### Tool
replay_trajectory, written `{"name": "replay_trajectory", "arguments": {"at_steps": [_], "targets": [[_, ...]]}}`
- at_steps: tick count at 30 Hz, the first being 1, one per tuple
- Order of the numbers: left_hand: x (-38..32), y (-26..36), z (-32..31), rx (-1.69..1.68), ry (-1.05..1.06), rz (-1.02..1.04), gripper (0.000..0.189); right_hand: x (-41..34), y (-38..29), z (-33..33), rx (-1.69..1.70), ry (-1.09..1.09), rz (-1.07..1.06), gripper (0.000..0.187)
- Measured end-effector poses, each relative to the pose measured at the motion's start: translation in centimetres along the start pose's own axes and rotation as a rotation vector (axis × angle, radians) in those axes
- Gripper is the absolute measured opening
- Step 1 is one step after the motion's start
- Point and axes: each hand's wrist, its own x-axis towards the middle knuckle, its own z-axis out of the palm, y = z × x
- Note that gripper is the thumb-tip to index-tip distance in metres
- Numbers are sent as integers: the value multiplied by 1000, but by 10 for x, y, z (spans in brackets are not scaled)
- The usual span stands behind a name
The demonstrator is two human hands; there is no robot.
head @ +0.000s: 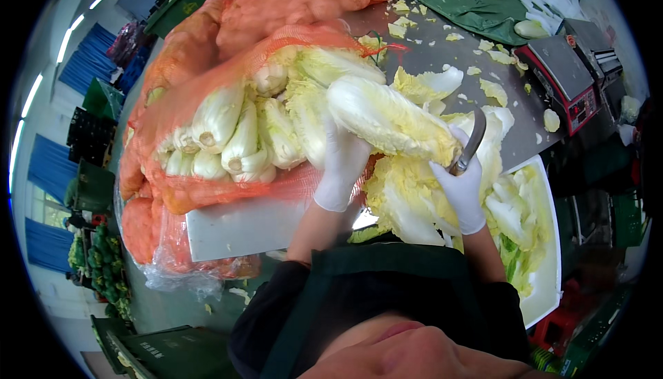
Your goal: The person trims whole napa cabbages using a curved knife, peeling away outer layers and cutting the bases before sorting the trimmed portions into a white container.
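A pale napa cabbage [386, 112] lies across both my hands, its white base to the left and its yellow leafy end to the right. White-gloved, my left hand [342, 159] is against the underside near the base, with some fingers hidden. My right hand [461, 182], also gloved, grips a knife with a curved blade [475, 133] and touches the leafy end. Loose cabbage leaves [409, 198] are heaped below the cabbage. To the left, an opened orange mesh sack [202, 99] holds several napa cabbages [215, 125], root ends facing me.
More filled mesh sacks [305, 3] stand behind. A white bin [546, 275] of leaves is at my right. Beyond it stands a red-and-grey weighing scale [564, 68]. Leaf scraps litter the metal table [435, 27]. A green bin [176, 350] sits low at left.
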Motion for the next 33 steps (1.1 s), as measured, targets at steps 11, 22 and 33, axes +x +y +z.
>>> {"name": "replay_trajectory", "arguments": {"at_steps": [11, 22, 33], "targets": [[-6, -10, 0, 156, -2, -81, 87, -16, 20, -16, 12, -32, 18, 77], [-16, -11, -4, 634, -4, 154, 101, 18, -50, -20, -294, -225, -67, 69], [-19, -29, 60, 1023, -314, 204, 106, 27, -134, -21, -917, -368, -305, 62]]}}
